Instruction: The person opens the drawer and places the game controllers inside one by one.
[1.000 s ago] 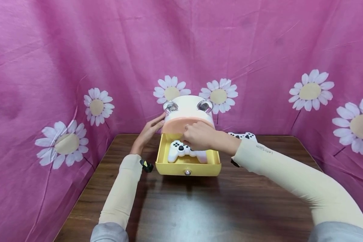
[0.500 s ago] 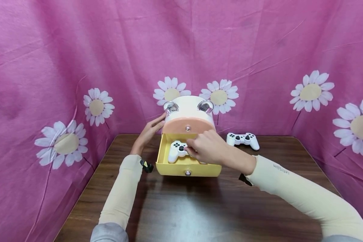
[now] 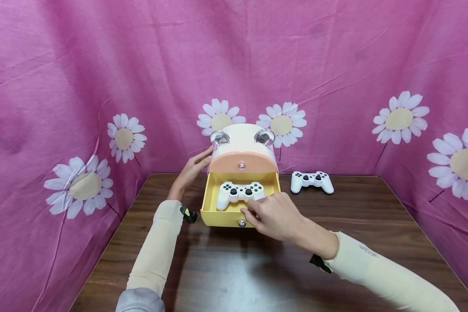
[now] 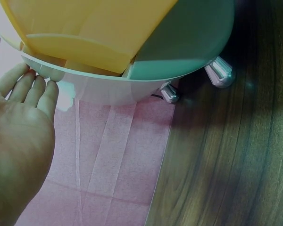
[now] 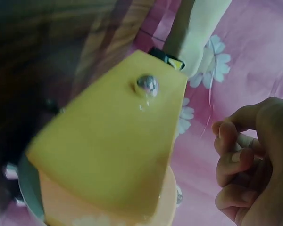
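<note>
A small white cabinet [image 3: 242,138] with two silver-rimmed round eyes stands at the table's back. Its peach upper drawer [image 3: 226,164] is pushed in. Below, the yellow drawer [image 3: 221,219] is pulled out, with a white game controller [image 3: 240,190] lying inside. My left hand [image 3: 190,173] rests its nearly straight fingertips against the cabinet's left side, as the left wrist view also shows. Fingers curled around nothing, my right hand [image 3: 278,216] hovers at the yellow drawer's front right corner, near the silver knob [image 3: 242,223]. In the right wrist view a gap separates its fingertips from that knob [image 5: 148,85].
A second white game controller [image 3: 312,179] lies on the wooden table [image 3: 226,277], right of the cabinet. A pink curtain [image 3: 171,65] printed with daisies hangs behind and along both sides. The cabinet's silver feet [image 4: 220,73] show in the left wrist view.
My right hand has moved from the peach drawer's knob down and toward me, past the yellow drawer's inside to its front corner. The left hand and both controllers stay put.
</note>
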Motion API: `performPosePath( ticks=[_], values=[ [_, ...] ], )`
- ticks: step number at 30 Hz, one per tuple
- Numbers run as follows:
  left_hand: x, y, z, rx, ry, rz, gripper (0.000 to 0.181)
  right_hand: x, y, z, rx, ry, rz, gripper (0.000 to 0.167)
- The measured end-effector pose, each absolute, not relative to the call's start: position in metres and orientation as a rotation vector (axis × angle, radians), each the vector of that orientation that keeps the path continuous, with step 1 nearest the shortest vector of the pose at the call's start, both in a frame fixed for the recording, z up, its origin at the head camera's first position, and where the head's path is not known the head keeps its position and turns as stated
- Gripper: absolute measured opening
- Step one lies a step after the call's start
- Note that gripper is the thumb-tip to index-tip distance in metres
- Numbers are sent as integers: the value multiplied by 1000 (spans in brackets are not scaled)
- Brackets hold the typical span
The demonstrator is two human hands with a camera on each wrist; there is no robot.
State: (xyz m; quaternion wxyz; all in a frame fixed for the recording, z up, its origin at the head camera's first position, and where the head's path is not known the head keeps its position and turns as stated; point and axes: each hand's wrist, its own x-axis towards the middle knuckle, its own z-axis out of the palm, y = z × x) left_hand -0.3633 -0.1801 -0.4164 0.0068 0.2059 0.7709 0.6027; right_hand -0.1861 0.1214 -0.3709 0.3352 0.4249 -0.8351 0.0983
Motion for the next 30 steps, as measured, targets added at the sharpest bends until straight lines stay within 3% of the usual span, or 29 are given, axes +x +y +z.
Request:
performPosePath(
  ticks=[8, 16, 30],
  values=[
    [-361, -180, -417, 617, 2418, 1877, 54, -170, 114, -401, 1035, -2208, 347, 34],
    [-360, -180, -415, 600, 2429, 1873, 55, -166, 109, -424, 951, -2230, 373, 21],
    [-360, -179, -414, 601, 2429, 1872, 54, -167, 108, -449, 832, -2264, 273, 33]
  ],
)
